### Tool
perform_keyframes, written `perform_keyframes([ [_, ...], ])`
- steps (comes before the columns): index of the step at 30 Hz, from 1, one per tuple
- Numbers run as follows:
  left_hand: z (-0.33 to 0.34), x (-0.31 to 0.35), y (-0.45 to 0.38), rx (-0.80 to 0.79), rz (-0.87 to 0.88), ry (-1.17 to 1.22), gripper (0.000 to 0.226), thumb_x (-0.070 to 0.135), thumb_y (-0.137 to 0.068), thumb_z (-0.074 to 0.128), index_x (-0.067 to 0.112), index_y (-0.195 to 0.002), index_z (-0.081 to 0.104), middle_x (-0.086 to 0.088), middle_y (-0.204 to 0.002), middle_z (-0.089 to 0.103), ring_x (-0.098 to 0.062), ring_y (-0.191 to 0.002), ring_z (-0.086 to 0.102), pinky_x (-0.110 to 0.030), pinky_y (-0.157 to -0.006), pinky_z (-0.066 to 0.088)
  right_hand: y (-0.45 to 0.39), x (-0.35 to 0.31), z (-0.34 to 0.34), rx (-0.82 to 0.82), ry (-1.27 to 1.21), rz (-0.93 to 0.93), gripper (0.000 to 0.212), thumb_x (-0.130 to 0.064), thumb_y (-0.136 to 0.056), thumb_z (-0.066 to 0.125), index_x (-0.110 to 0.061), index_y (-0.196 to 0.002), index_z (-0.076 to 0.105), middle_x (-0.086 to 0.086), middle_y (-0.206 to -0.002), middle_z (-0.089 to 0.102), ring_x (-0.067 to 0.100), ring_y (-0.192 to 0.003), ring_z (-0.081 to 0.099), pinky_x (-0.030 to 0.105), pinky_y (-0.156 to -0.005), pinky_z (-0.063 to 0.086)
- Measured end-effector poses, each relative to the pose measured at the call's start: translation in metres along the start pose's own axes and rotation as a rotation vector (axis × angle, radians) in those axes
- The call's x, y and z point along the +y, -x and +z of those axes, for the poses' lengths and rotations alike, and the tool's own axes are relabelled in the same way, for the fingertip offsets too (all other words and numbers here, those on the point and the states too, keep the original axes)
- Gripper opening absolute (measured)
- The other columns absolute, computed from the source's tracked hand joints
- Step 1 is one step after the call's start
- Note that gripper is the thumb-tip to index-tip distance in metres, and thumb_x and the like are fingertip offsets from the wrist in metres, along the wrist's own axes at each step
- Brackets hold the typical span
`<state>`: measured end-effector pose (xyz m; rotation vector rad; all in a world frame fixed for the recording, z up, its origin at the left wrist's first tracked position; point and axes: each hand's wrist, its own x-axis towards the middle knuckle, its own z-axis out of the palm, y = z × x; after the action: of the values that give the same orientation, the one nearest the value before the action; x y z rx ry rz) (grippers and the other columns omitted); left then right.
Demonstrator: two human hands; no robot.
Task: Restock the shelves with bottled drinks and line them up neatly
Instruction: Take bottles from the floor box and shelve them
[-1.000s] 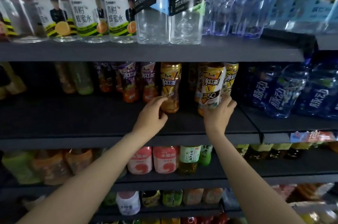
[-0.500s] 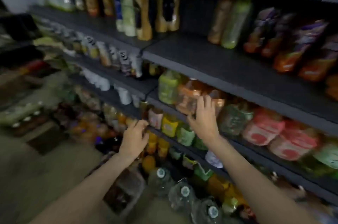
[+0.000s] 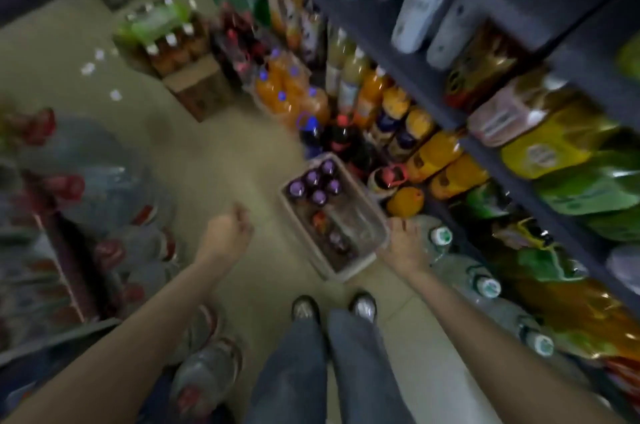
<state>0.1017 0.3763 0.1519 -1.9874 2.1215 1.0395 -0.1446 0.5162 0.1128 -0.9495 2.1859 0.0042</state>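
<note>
I look down at the floor of a shop aisle; the picture is blurred. A pale plastic basket point(image 3: 367, 212) stands on the floor ahead of my feet, with several purple-capped bottles point(image 3: 313, 181) upright at its far end. My left hand point(image 3: 227, 233) hangs over bare floor to the basket's left, fingers loosely curled, holding nothing. My right hand point(image 3: 403, 243) hovers at the basket's right rim, fingers hanging down, also without a bottle. Dark shelves point(image 3: 491, 7) with bottled drinks run along the right.
Orange and dark drink bottles point(image 3: 294, 94) stand on the floor beyond the basket. Large water bottles point(image 3: 485, 281) line the floor by my right arm. Shrink-wrapped water packs point(image 3: 104, 208) fill the left side. A cardboard box point(image 3: 201, 87) sits farther back.
My view has swung from the shelf down to the floor. Both hands have left the shelf bottles and dropped toward the basket, empty.
</note>
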Motion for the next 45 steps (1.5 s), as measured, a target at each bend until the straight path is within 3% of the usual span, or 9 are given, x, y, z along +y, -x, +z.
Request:
perform_keyframes([
  [6, 0.132, -0.041, -0.103, -0.123, 0.113, 0.093, 0.026, -0.003, -0.085, 0.052, 0.003, -0.111, 0.053, -0.009, -0.088, 0.060, -0.025, -0.074, 0.055, -0.022, -0.066, 0.033, -0.136, 0.019, 0.154, -0.122, -0.089, 0.084, 0.072, -0.029, -0.081, 0.070, 0.000, -0.134, 0.033, 0.021, -0.136, 0.040, 0.034, -0.125, 0.040, 0.038, -0.099, 0.036],
  [10, 0.238, -0.082, -0.174, -0.066, 0.126, 0.296, 0.023, 0.005, -0.086, 0.049, -0.002, -0.107, 0.054, -0.014, -0.084, 0.060, -0.026, -0.071, 0.054, -0.034, -0.071, 0.043, -0.235, 0.049, 0.261, -0.207, 0.097, 0.018, 0.077, -0.037, -0.082, 0.067, -0.002, -0.138, 0.028, 0.020, -0.138, 0.038, 0.035, -0.126, 0.039, 0.041, -0.099, 0.036],
  [14, 0.320, -0.133, -0.222, -0.032, 0.274, 0.328, 0.024, 0.018, -0.079, 0.043, 0.015, -0.099, 0.054, 0.017, -0.075, 0.051, -0.015, -0.066, 0.051, -0.032, -0.067, 0.045, -0.323, 0.069, 0.340, -0.251, 0.218, 0.017, 0.062, -0.029, -0.090, 0.059, -0.004, -0.139, 0.031, 0.017, -0.136, 0.043, 0.034, -0.125, 0.043, 0.042, -0.101, 0.037],
  [19, 0.371, -0.162, -0.252, 0.067, 0.291, 0.349, 0.019, 0.014, -0.079, 0.043, 0.027, -0.092, 0.049, 0.019, -0.075, 0.055, -0.014, -0.073, 0.056, -0.033, -0.069, 0.046, -0.378, 0.082, 0.389, -0.244, 0.257, 0.074, 0.050, -0.018, -0.093, 0.052, -0.003, -0.136, 0.034, 0.022, -0.136, 0.044, 0.036, -0.125, 0.045, 0.041, -0.100, 0.040],
  [27, 0.344, -0.140, -0.237, -0.032, 0.255, 0.239, 0.029, 0.000, -0.080, 0.048, 0.008, -0.108, 0.053, 0.001, -0.093, 0.053, -0.024, -0.086, 0.056, -0.034, -0.079, 0.044, -0.342, 0.053, 0.312, -0.211, 0.088, 0.074, 0.071, -0.040, -0.069, 0.077, -0.011, -0.127, 0.050, 0.014, -0.129, 0.051, 0.030, -0.119, 0.052, 0.033, -0.092, 0.044],
  [32, 0.319, -0.101, -0.224, -0.324, 0.265, 0.135, 0.071, 0.003, -0.069, 0.071, 0.005, -0.132, 0.038, -0.013, -0.127, 0.046, -0.030, -0.119, 0.042, -0.039, -0.103, 0.035, -0.299, 0.007, 0.211, -0.215, 0.413, -0.307, 0.064, -0.037, -0.063, 0.079, -0.012, -0.117, 0.056, 0.011, -0.121, 0.048, 0.031, -0.110, 0.055, 0.031, -0.082, 0.045],
  [36, 0.313, -0.083, -0.217, -0.548, 0.335, 0.095, 0.107, 0.035, -0.049, 0.083, 0.018, -0.141, 0.030, -0.006, -0.139, 0.043, -0.023, -0.130, 0.038, -0.039, -0.110, 0.032, -0.262, -0.021, 0.151, -0.169, 0.422, -0.554, 0.061, -0.038, -0.062, 0.079, -0.017, -0.111, 0.050, 0.003, -0.111, 0.051, 0.025, -0.102, 0.053, 0.031, -0.074, 0.038],
  [42, 0.288, -0.077, -0.210, -0.415, 0.173, 0.539, 0.057, 0.004, -0.057, 0.085, 0.022, -0.101, 0.054, 0.007, -0.090, 0.065, 0.004, -0.080, 0.061, -0.009, -0.078, 0.045, -0.252, -0.052, 0.106, -0.293, -0.110, -0.645, 0.070, -0.025, -0.058, 0.086, -0.024, -0.117, 0.048, -0.009, -0.105, 0.057, 0.004, -0.092, 0.057, 0.015, -0.081, 0.046],
  [45, 0.275, -0.097, -0.211, -0.326, 0.024, 0.496, 0.040, 0.020, -0.055, 0.087, 0.032, -0.081, 0.061, 0.007, -0.082, 0.067, -0.001, -0.078, 0.063, -0.017, -0.079, 0.048, -0.284, -0.046, 0.134, -0.401, -0.712, -0.403, 0.047, -0.010, -0.077, 0.072, -0.017, -0.119, 0.050, 0.001, -0.105, 0.060, 0.006, -0.090, 0.061, 0.018, -0.083, 0.051],
])
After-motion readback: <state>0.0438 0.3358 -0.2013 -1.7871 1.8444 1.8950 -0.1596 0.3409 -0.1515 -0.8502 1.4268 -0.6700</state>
